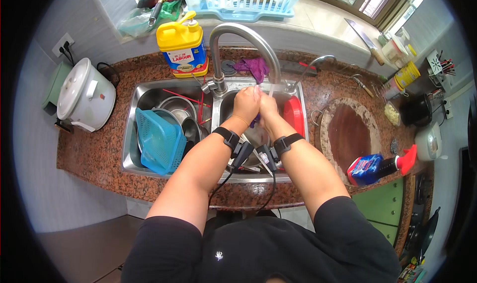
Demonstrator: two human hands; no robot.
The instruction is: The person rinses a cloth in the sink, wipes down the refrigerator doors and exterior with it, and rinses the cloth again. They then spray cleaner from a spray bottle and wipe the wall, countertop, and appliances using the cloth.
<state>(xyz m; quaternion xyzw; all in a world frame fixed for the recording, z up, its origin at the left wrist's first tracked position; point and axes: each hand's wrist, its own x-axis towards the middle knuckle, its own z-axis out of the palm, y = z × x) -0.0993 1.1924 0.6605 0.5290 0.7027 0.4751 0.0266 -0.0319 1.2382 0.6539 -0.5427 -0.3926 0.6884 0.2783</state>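
Over the right basin of the steel sink [304,115], my left hand [246,104] and my right hand [268,105] are closed and pressed together. A dark purple cloth [255,120] shows just below and between them; most of it is hidden by the hands. The curved faucet [243,29] arches above, and a thin stream of water [271,90] falls at my right hand. Beneath my wrists lie dishes, partly covered, with a red plastic dish [293,115] at the basin's right side. Another purple cloth [254,67] rests behind the faucet.
The left basin holds a blue basket [158,141], metal bowls [178,106] and red chopsticks [201,106]. A yellow detergent jug [183,49] stands behind. Right of the sink are a round cutting board [350,134] and a spray bottle [372,169]. A knife [365,41] lies on the sill.
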